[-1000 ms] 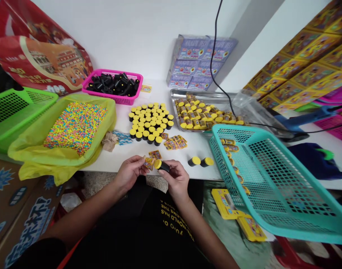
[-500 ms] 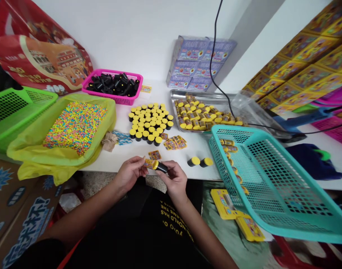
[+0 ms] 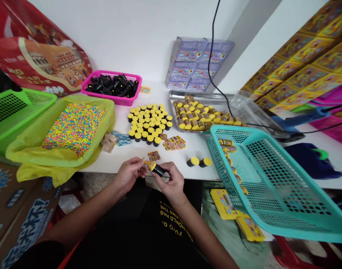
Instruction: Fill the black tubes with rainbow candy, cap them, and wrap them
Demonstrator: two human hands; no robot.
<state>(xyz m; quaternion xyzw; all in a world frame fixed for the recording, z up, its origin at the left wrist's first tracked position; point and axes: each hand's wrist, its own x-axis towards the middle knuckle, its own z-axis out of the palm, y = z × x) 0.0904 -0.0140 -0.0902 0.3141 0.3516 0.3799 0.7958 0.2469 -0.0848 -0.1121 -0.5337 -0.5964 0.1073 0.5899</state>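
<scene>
My right hand [image 3: 171, 179] grips a small black tube with a yellow cap [image 3: 157, 169] at the table's near edge. My left hand [image 3: 128, 172] pinches a small orange printed label [image 3: 147, 164] against the tube's capped end. Another loose label [image 3: 154, 155] lies just beyond the hands. Two capped tubes [image 3: 199, 161] lie on their sides to the right. A block of several upright yellow-capped tubes [image 3: 149, 122] stands in the middle of the white table [image 3: 126, 153], with a small pile of labels [image 3: 174, 142] beside it.
A yellow-lined tray of coloured candy beads [image 3: 75, 127] sits at left, next to a green basket [image 3: 11, 112]. A pink basket of black tubes [image 3: 112, 85] stands behind. A metal tray of labelled tubes [image 3: 201, 114] and a tilted teal basket [image 3: 269, 179] lie at right.
Both hands have drawn slightly nearer to me and lower. The tube's yellow cap has turned toward the label in my left hand.
</scene>
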